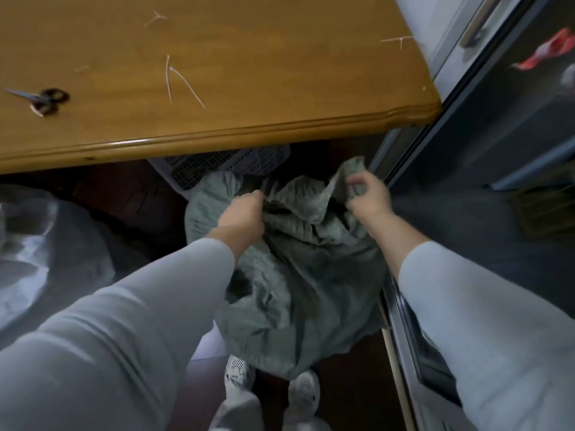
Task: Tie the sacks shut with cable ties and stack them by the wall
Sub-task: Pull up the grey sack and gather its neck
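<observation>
Table edge: the rounded near edge of the wooden table (280, 127) runs across the view. Its right corner stands just beside a metal-framed glass door (404, 169).
Open room: below the table's near edge is a strip of dark floor. It is hemmed by the door frame on the right and a bulky pale bag (40, 244) on the left.
Sack: one grey-green sack (298, 290) fills that strip, below the table's right half. Its mouth is open and crumpled.
Under the table: one perforated plastic basket (217, 166) touches the sack's far side.
On the table: one pair of scissors (43, 99) lies at the left. Two long cable ties (186, 87) lie side by side mid-top. Three shorter pale strips lie elsewhere, too blurred to identify.
Feet: two pale shoes (238, 371) stand on the sack's side away from the table.
Left hand: the left hand (242, 216) is knuckles up, fingers clenched into bunched fabric at the sack's mouth.
Right hand: the right hand (368, 197), nearer the table's corner, pinches a raised flap of the sack's rim.
Arms: both reach towards the table in grey sleeves.
</observation>
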Demonstrator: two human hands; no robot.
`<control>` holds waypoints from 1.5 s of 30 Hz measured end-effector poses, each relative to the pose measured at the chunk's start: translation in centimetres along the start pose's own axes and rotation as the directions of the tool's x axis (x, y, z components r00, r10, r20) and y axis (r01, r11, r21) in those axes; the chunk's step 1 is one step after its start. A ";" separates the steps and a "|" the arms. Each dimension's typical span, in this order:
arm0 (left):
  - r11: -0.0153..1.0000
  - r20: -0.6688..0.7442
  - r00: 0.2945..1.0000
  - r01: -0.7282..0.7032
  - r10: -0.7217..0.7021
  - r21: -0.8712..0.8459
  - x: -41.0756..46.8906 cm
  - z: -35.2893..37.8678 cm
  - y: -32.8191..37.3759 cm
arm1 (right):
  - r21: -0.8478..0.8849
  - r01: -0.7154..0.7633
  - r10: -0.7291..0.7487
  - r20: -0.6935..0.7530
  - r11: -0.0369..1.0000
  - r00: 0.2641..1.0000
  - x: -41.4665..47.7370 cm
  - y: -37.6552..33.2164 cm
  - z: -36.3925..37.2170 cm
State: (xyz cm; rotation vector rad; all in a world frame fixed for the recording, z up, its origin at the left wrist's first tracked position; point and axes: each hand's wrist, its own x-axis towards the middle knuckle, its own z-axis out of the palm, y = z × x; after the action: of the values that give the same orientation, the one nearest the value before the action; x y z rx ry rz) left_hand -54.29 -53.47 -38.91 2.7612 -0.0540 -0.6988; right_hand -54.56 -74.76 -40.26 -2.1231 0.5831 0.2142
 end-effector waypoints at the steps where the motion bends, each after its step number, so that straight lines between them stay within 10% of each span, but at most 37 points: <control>1: 1.000 -0.014 1.000 0.011 -0.012 -0.008 0.1 0.0 -0.4 | 0.028 -0.021 0.023 -0.068 0.999 0.997 -0.2 0.7 -0.3; 9: 0.987 -0.089 0.990 0.117 -0.107 0.114 -2.2 -0.1 0.5 | 0.091 -0.263 0.272 -0.107 0.960 0.956 -0.5 0.8 -4.1; 16: 0.880 -0.086 0.904 -0.380 0.418 0.285 -2.8 1.2 5.5 | 0.170 -0.189 0.209 -0.107 0.967 0.972 0.1 -1.8 -5.8; 21: 0.924 0.175 0.917 -0.375 0.358 0.076 -0.6 2.6 7.8 | 0.218 -0.201 0.245 -0.198 0.955 0.949 1.0 -2.7 -8.5; 27: 0.905 -0.047 0.905 -0.420 0.423 0.065 1.8 3.2 10.0 | 0.389 -0.261 0.353 -0.186 0.883 0.917 2.0 -2.0 -9.7; 32: 0.738 -0.258 0.691 -0.639 0.675 0.217 3.6 2.7 11.9 | 0.342 -0.264 0.327 -0.140 0.902 0.935 3.0 -2.0 -9.9; 36: 0.846 0.008 0.901 -0.411 0.435 0.340 4.2 1.3 12.1 | 0.359 -0.219 0.267 -0.089 0.907 0.960 4.2 -2.4 -10.5; 40: 0.818 -0.016 0.906 -0.375 0.424 0.435 3.6 -0.3 10.9 | 0.512 -0.161 0.249 -0.108 0.844 0.962 5.3 -3.1 -12.4; 45: 0.940 -0.065 0.938 -0.339 0.341 0.046 2.8 -3.3 12.0 | 0.646 -0.248 0.231 0.112 0.722 0.966 7.0 -3.6 -13.5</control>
State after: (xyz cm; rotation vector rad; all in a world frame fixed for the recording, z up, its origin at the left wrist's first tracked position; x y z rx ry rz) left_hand -49.83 -64.35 -33.94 2.7044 -0.5201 -0.5076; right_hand -47.56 -86.20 -32.29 -1.3506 0.7868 0.1463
